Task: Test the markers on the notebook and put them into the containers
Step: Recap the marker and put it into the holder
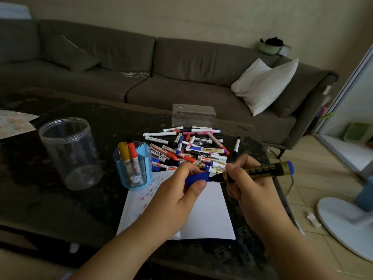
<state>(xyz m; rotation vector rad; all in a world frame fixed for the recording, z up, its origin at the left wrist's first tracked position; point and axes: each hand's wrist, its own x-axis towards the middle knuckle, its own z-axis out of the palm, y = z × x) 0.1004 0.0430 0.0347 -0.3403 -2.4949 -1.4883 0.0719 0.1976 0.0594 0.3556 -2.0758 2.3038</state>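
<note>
A black-and-gold marker [260,170] with a blue end is held level above the open notebook [207,215]. My right hand [248,184] grips its barrel. My left hand [181,184] grips its blue cap [196,177]; the cap looks seated on the marker. The notebook's left page bears short red and blue test strokes. A pile of markers [191,146] lies just beyond the notebook. A blue pen holder [132,168] stands at the notebook's far left corner with a yellow and a red marker upright in it.
A clear round jar [70,154] stands left on the dark coffee table [50,199]. A clear rectangular box [192,116] sits behind the pile. A grey sofa with a white cushion [264,83] lies beyond. A white fan base [347,223] is on the floor at right.
</note>
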